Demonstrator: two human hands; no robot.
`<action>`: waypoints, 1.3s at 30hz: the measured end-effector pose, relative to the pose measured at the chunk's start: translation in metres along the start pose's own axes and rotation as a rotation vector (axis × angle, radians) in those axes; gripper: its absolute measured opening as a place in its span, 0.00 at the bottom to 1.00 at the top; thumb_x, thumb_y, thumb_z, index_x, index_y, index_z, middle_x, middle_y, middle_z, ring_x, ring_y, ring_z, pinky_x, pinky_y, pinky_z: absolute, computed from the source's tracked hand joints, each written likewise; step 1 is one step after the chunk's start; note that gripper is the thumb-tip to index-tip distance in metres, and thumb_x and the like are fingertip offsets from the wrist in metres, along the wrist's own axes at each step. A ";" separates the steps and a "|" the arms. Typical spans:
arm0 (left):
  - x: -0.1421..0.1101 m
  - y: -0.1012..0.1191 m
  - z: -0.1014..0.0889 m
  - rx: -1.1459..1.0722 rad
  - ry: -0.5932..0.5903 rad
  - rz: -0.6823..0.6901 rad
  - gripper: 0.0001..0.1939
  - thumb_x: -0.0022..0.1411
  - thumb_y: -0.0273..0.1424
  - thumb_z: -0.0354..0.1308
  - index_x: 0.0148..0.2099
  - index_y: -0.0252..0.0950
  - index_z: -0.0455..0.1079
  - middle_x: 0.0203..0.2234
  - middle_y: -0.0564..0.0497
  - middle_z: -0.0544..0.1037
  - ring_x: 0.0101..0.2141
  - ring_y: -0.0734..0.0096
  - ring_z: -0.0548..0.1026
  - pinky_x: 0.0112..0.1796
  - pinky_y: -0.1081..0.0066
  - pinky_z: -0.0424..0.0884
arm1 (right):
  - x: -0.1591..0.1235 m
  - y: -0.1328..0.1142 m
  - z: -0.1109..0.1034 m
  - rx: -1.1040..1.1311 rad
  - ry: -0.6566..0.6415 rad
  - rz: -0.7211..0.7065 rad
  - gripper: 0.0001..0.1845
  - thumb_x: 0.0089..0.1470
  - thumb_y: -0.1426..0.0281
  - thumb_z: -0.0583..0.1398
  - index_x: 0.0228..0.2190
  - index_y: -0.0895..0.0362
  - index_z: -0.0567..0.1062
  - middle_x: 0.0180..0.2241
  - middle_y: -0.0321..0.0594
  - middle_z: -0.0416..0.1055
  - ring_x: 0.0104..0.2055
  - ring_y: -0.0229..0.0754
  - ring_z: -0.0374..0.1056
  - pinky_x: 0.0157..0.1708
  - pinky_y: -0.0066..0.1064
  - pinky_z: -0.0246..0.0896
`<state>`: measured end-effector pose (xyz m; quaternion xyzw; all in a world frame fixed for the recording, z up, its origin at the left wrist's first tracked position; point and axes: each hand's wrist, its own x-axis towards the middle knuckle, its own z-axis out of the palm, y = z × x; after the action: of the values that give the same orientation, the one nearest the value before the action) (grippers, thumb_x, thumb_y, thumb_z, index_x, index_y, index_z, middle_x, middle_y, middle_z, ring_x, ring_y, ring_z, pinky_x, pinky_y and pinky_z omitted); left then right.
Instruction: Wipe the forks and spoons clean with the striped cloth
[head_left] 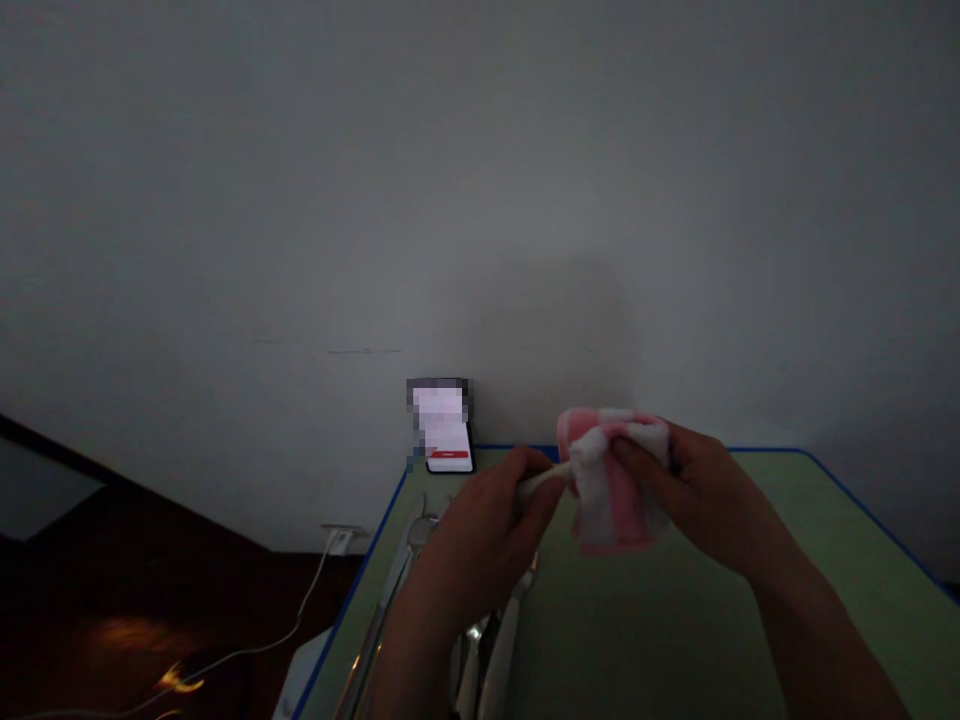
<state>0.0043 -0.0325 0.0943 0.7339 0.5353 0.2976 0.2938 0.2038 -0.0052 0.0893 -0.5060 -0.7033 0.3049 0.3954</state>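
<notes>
My left hand (pixel 487 535) is closed around the pale handle (pixel 546 480) of a utensil, held above the table. The utensil's far end disappears inside a pink and white cloth (pixel 622 490), so its kind is hidden. My right hand (pixel 701 490) pinches that cloth around the covered end, thumb on the near side. Below and beside my left forearm lie several pieces of metal cutlery (pixel 499 650), partly covered by the arm. One long piece of cutlery (pixel 375 620) lies along the left side.
The green table (pixel 720 600) has a blue edge and stands against a grey wall (pixel 480 200). A phone (pixel 450 445) with a lit screen leans on the wall at the table's back left. Down on the left, a white cable (pixel 304 605) runs from a wall plug (pixel 341 540).
</notes>
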 end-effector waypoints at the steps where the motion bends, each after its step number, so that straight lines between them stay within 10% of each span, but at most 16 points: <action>1: 0.001 0.000 -0.001 0.004 0.017 -0.003 0.15 0.63 0.41 0.46 0.40 0.37 0.66 0.30 0.51 0.74 0.28 0.72 0.69 0.28 0.72 0.61 | 0.000 -0.001 0.001 0.009 -0.003 -0.007 0.18 0.53 0.58 0.55 0.42 0.52 0.73 0.35 0.38 0.74 0.34 0.41 0.68 0.31 0.28 0.61; 15: 0.005 0.003 -0.008 0.045 0.214 -0.021 0.12 0.53 0.40 0.57 0.35 0.37 0.69 0.20 0.55 0.72 0.20 0.76 0.67 0.22 0.77 0.61 | -0.005 -0.003 -0.019 0.066 -0.198 -0.073 0.17 0.56 0.67 0.53 0.47 0.49 0.70 0.42 0.37 0.73 0.38 0.40 0.69 0.37 0.29 0.60; 23: 0.013 0.009 -0.001 0.032 -0.104 -0.059 0.15 0.57 0.42 0.52 0.33 0.37 0.72 0.18 0.55 0.71 0.20 0.76 0.66 0.22 0.77 0.59 | -0.002 -0.001 -0.021 0.052 -0.070 0.002 0.11 0.52 0.64 0.57 0.37 0.51 0.76 0.32 0.35 0.75 0.31 0.39 0.68 0.29 0.27 0.58; 39: 0.009 0.007 0.005 0.082 0.003 -0.051 0.15 0.57 0.43 0.52 0.34 0.37 0.72 0.17 0.55 0.72 0.19 0.75 0.67 0.20 0.77 0.60 | -0.009 -0.009 -0.025 0.099 -0.108 -0.068 0.17 0.54 0.73 0.53 0.43 0.49 0.74 0.37 0.34 0.75 0.34 0.37 0.69 0.33 0.25 0.60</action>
<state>0.0146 -0.0257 0.0980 0.7309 0.5661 0.2689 0.2702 0.2227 -0.0154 0.1071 -0.4446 -0.7246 0.3525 0.3912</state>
